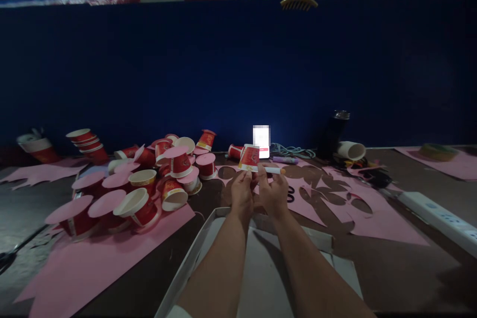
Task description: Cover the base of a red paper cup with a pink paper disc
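Note:
A red and gold paper cup [249,157] is held upside down before me, its wider rim low. My left hand [242,191] is closed on the cup's lower edge. My right hand [274,190] grips a slim white stick with an orange end [275,170], which looks like a pen. It lies sideways against the cup, its other end hidden by my fingers. Behind the cup a lit phone [261,141] stands upright. Under my forearms is an open white cardboard box [208,231]. To the left, several red cups [179,163] are topped with pink paper discs.
Pink paper sheets with round cutouts [387,218] spread on the right, near black scissors handles [290,194]. A white power strip [439,216] lies farther right. A dark bottle [337,129] stands at the back against a blue partition [223,69]. Stacked cups [87,145] rise at left.

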`<state>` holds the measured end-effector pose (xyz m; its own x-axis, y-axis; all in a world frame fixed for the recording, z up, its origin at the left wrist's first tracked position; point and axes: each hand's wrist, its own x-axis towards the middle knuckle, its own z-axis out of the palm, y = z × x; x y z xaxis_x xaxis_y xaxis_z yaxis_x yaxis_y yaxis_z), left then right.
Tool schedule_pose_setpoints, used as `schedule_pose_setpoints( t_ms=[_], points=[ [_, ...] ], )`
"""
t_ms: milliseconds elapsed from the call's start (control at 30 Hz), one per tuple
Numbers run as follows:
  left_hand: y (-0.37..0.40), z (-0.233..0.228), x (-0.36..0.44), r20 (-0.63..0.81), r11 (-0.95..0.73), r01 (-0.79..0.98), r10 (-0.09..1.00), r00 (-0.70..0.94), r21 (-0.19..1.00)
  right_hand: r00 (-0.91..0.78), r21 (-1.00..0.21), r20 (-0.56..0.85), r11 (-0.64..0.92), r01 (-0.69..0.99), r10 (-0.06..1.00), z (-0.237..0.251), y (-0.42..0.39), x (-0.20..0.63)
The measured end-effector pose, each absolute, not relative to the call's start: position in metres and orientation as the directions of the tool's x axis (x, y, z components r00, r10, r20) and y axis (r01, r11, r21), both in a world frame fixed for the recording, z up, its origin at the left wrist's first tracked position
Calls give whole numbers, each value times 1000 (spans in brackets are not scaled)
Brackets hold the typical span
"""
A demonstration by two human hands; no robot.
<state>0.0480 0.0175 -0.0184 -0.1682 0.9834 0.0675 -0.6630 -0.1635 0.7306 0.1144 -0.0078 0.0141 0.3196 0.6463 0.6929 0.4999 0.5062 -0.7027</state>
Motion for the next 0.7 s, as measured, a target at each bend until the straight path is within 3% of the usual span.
schedule_pose_setpoints(
  t_ms=[400,700],
  points=[
    [19,-17,48,19,-128,-652,985,-172,747,323,-669,721,495,554,613,8,-2,116],
    [17,-20,45,51,-138,-732,989,-141,667,319,-709,659,421,566,681,6,-1,116]
  ],
)
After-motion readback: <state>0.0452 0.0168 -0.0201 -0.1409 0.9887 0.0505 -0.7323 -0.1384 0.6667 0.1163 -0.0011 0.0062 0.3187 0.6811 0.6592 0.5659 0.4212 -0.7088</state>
